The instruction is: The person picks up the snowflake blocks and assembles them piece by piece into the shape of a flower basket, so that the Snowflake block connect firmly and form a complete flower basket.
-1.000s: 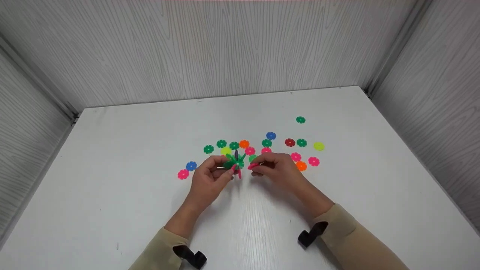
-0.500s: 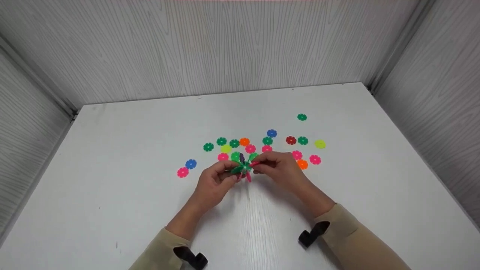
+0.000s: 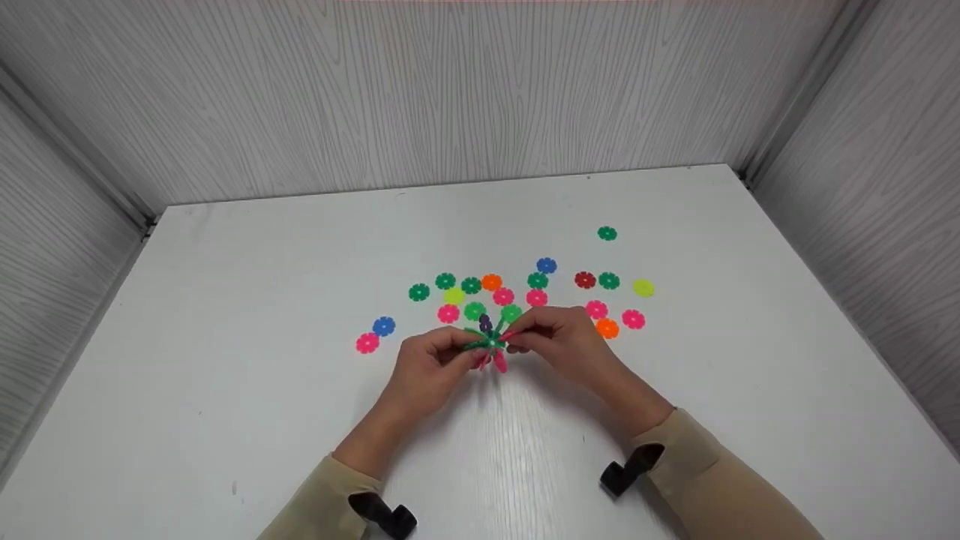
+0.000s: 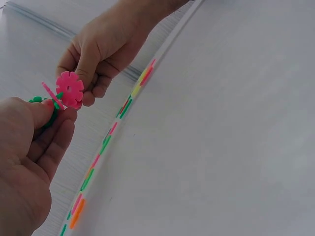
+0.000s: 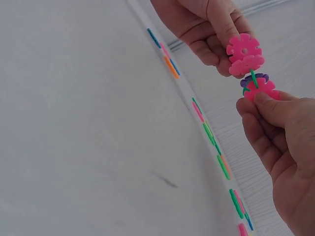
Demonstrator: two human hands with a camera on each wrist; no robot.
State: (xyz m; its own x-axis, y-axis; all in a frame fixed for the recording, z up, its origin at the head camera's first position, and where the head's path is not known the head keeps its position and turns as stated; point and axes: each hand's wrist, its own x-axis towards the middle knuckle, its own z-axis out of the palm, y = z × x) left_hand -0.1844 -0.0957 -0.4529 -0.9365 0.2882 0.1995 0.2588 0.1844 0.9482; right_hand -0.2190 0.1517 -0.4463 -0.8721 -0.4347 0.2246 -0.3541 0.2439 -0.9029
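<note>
Between the two hands, raised over the table, is a cluster of slotted, flower-shaped plastic discs. Its green middle disc (image 3: 492,343) has a purple disc (image 3: 485,323) standing at the far side and pink discs (image 5: 244,49) towards the person. My left hand (image 3: 433,367) grips the cluster by its left side, thumb in front. With thumb and forefinger, my right hand (image 3: 559,337) pinches another pink disc (image 5: 261,90), its edge right at the green disc's right side. Fingers hide part of the cluster in both wrist views.
Several loose discs lie flat on the white table (image 3: 262,315) beyond the hands, among them a blue disc (image 3: 384,326), an orange disc (image 3: 607,328), a dark red disc (image 3: 585,280) and a yellow disc (image 3: 643,288). Grained panels (image 3: 450,90) stand behind and at both sides.
My left hand has moved right with the cluster, up to the pink disc in my right hand. The gap between disc and cluster has closed; the right hand stayed nearly in place.
</note>
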